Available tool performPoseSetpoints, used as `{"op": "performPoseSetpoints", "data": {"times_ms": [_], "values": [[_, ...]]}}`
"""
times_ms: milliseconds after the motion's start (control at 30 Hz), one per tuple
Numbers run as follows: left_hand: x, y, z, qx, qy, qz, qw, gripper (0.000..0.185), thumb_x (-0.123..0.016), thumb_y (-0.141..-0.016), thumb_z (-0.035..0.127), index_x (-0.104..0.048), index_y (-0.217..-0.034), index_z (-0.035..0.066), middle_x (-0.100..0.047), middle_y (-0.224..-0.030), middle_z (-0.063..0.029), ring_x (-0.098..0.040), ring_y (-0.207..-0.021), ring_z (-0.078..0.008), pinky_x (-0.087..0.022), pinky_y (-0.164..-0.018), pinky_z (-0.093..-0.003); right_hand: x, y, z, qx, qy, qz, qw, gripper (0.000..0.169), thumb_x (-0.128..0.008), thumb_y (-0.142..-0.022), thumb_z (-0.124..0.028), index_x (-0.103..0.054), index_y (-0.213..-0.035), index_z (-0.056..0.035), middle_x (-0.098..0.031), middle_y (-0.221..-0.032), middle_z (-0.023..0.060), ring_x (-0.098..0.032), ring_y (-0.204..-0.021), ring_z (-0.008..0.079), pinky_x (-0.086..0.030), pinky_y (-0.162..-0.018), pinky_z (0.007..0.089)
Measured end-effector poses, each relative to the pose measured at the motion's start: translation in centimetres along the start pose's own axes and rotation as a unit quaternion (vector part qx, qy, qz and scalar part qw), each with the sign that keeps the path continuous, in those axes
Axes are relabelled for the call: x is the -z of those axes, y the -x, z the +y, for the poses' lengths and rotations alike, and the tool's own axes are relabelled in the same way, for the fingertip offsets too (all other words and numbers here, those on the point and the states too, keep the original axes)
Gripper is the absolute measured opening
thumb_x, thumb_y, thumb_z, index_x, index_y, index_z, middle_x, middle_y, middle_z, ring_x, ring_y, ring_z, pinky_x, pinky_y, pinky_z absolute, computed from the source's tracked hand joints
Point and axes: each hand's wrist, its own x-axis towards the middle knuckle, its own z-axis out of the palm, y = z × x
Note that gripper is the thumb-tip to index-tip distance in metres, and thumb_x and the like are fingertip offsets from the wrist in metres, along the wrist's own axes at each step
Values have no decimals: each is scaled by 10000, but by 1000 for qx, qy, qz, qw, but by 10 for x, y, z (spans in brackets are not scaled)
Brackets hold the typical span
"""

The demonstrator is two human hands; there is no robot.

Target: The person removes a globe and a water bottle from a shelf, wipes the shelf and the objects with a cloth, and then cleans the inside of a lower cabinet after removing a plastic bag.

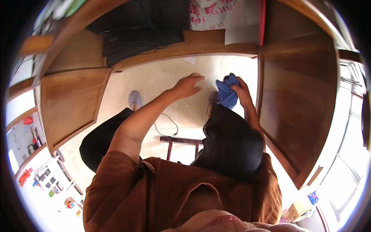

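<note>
My right hand [242, 89] grips a crumpled blue cloth [226, 92] above my right knee, near the wooden door at the right. The cloth hangs partly over my slippered right foot. Out in front, a little left of the cloth, my left hand [189, 85] is held over the pale floor [145, 71] with its fingers apart and nothing in it. Dark folded fabric [145, 34] hangs over the edge of a wooden cabinet shelf [203, 43]. Beside it on the shelf lies a white plastic bag [207, 14] with red writing.
Open wooden doors stand at the left [74, 104] and right [295, 101]. A thin cable [176, 124] lies on the floor between my legs, by a dark wooden stool [181, 140]. A small white paper [189, 59] lies under the cabinet edge. A cardboard box [298, 211] sits at lower right.
</note>
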Motion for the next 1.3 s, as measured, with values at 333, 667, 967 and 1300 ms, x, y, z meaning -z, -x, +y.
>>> {"op": "performPoseSetpoints", "data": {"times_ms": [333,667,967,1300], "values": [[94,74,149,-91,292,247,919,571,-809,-729,160,-592,-1249,67,-662,-1141,-81,-616,-1081,-208,-456,-976,-348,-114,96,-237,231,141,-175,947,532,-701,-810,-100,-547,-1314,-32,-620,-1197,85,-559,-1119,179,-439,-978,319],[225,330,158,132,44,472,870,654,-675,-774,627,-687,-1004,14,-658,-1099,-205,-651,-994,-350,-497,-858,-400,-37,297,-286,337,665,348,568,564,-719,-810,-320,-561,-1318,-135,-503,-1405,165,-356,-1371,412,-334,-1110,501],[268,548,56,338,-291,656,608,611,-620,-843,424,-525,-1365,122,-499,-1392,-150,-571,-1193,-333,-480,-958,-453,42,361,-261,51,592,327,735,704,-635,-881,-269,-308,-1484,-115,-446,-1433,254,-508,-1255,405,-453,-997,485],[300,619,-48,540,-237,464,661,745,-582,-809,303,-345,-1510,210,-388,-1516,-148,-553,-1240,-349,-489,-969,-473,-26,318,-230,329,387,179,843,738,-567,-805,-41,-332,-1503,-82,-173,-1585,218,-168,-1479,355,-204,-1185,414]]}}
